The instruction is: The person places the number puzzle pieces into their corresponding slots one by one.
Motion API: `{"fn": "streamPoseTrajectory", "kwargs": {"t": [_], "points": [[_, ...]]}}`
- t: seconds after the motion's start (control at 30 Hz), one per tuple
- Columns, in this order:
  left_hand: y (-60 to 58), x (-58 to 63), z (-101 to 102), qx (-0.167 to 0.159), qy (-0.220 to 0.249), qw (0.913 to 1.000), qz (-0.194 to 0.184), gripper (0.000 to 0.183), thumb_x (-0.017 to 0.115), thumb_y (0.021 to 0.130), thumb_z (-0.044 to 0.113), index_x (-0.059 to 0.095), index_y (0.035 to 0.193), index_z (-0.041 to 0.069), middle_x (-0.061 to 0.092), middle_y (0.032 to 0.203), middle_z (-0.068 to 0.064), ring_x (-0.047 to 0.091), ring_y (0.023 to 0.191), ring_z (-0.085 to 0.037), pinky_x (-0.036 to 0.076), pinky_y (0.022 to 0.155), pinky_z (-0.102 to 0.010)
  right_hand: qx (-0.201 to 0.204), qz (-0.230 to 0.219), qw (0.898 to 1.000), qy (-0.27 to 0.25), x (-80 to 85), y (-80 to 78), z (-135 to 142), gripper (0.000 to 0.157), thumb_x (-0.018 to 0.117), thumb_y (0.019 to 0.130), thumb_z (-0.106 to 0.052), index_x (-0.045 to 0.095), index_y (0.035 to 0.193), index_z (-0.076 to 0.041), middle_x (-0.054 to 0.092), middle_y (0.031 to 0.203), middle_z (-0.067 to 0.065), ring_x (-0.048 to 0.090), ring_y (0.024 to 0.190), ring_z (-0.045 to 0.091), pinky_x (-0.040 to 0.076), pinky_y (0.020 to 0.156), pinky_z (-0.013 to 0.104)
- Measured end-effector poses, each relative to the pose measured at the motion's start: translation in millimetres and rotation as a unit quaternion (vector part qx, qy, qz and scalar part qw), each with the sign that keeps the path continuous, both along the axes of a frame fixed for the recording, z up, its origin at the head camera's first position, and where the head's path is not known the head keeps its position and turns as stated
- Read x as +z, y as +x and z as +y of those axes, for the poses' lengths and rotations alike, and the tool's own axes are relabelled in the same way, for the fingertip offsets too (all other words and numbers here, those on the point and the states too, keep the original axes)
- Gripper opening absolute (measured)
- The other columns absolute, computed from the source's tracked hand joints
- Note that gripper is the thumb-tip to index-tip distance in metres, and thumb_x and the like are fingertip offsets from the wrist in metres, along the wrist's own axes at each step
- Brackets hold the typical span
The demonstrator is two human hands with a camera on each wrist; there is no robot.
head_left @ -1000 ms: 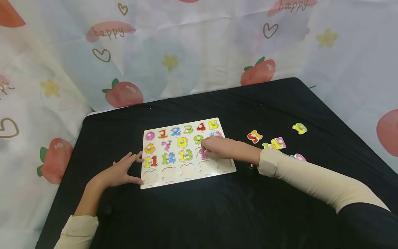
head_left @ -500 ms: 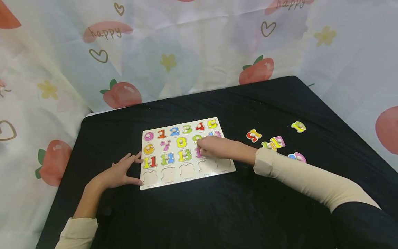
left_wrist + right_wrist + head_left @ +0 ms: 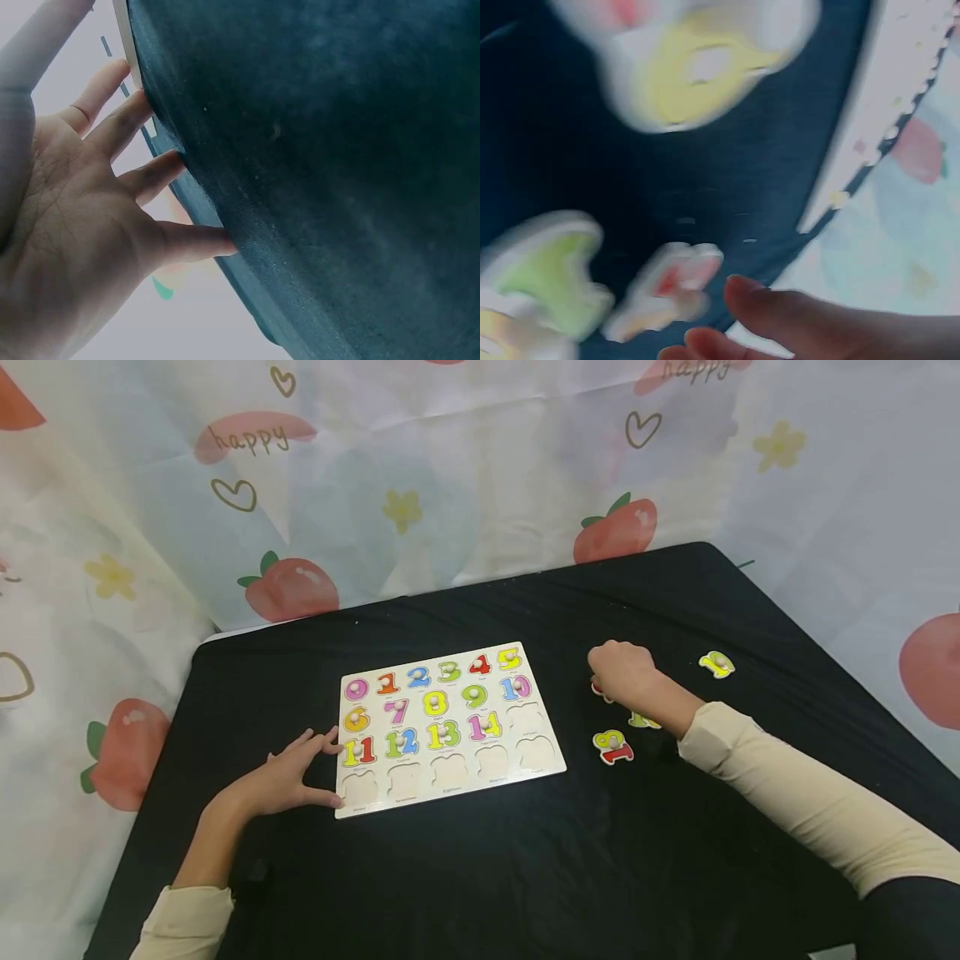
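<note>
A wooden number puzzle board [image 3: 450, 782] lies on the black table, its upper rows filled with knobbed number pieces and several recesses open. My left hand [image 3: 281, 777] touches the board's left edge with spread fingers; the left wrist view shows the palm [image 3: 82, 210] with the fingertips at the board's edge. Over the loose pieces right of the board is my right hand [image 3: 626, 672], covering part of a red number piece [image 3: 602, 691]. In the right wrist view the thumb [image 3: 780, 315] and fingers are apart, near a red-and-orange piece [image 3: 667, 289], with nothing visible between them.
A yellow-and-red 18 piece [image 3: 613, 747] lies right of the board. A partly covered yellow-green piece [image 3: 643, 720] is under the right forearm, and another yellow-green piece [image 3: 717, 665] lies farther right. A printed cloth [image 3: 450, 527] hangs behind the table.
My right hand has left the pink-and-yellow 14, which now sits in the board, and moved right over the loose pieces. The left hand stays at the board's edge.
</note>
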State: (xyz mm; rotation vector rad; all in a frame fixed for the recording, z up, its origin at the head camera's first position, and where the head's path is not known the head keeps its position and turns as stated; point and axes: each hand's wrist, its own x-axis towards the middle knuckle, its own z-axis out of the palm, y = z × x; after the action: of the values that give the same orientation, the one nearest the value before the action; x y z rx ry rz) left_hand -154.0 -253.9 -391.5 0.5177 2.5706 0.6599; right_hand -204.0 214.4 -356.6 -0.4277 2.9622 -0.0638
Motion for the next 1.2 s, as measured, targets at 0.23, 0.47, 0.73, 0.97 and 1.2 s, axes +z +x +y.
{"fn": "streamPoseTrajectory", "kwargs": {"t": [0.23, 0.47, 0.73, 0.97, 1.2], "points": [[-0.5, -0.6, 1.0, -0.001, 0.007, 1.0000, 0.001, 0.085, 0.079, 0.070, 0.046, 0.044, 0.137, 0.007, 0.019, 0.153, -0.018, 0.003, 0.138, -0.045, 0.002, 0.090, -0.079, -0.002, -0.038, 0.999, -0.032, -9.1, -0.7, 9.7, 0.018, 0.059, 0.082, 0.007, 0.056, 0.067, -0.003, 0.044, 0.057, 0.005, 0.043, 0.050, 0.018, 0.035, 0.044, 0.027], [0.3, -2.1, 0.7, 0.002, 0.001, 1.0000, -0.001, 0.088, 0.079, 0.069, 0.047, 0.042, 0.138, 0.007, 0.018, 0.153, -0.017, 0.002, 0.138, -0.044, 0.001, 0.091, -0.078, 0.107, -0.043, 0.991, -0.069, -6.8, 3.8, -21.3, 0.004, 0.062, 0.085, -0.001, 0.061, 0.081, 0.000, 0.052, 0.067, 0.003, 0.047, 0.057, 0.016, 0.039, 0.052, 0.026], [-0.9, -1.6, 1.1, 0.005, 0.001, 1.0000, -0.003, 0.087, 0.079, 0.069, 0.047, 0.042, 0.137, 0.007, 0.019, 0.153, -0.018, 0.002, 0.138, -0.044, 0.001, 0.090, -0.079, 0.215, -0.061, 0.973, -0.051, -16.9, 7.8, -53.9, 0.005, 0.066, 0.087, -0.008, 0.062, 0.090, -0.005, 0.057, 0.081, 0.003, 0.053, 0.069, 0.015, 0.040, 0.056, 0.020], [-2.3, -1.3, 0.3, 0.005, -0.002, 1.0000, -0.005, 0.086, 0.079, 0.069, 0.047, 0.042, 0.137, 0.008, 0.018, 0.153, -0.017, 0.002, 0.138, -0.044, 0.001, 0.090, -0.078, 0.247, -0.038, 0.966, -0.064, -23.0, 5.1, -61.2, 0.010, 0.067, 0.087, -0.011, 0.063, 0.095, -0.006, 0.058, 0.086, 0.003, 0.055, 0.075, 0.016, 0.042, 0.058, 0.018], [-3.1, -3.2, -0.4, 0.004, -0.001, 1.0000, -0.007, 0.085, 0.079, 0.070, 0.047, 0.043, 0.137, 0.008, 0.019, 0.153, -0.017, 0.002, 0.139, -0.043, 0.001, 0.091, -0.078, 0.217, -0.035, 0.975, -0.045, -21.5, 9.0, -65.0, 0.008, 0.065, 0.088, -0.010, 0.062, 0.093, -0.005, 0.058, 0.088, 0.006, 0.056, 0.074, 0.018, 0.041, 0.056, 0.019]]}}
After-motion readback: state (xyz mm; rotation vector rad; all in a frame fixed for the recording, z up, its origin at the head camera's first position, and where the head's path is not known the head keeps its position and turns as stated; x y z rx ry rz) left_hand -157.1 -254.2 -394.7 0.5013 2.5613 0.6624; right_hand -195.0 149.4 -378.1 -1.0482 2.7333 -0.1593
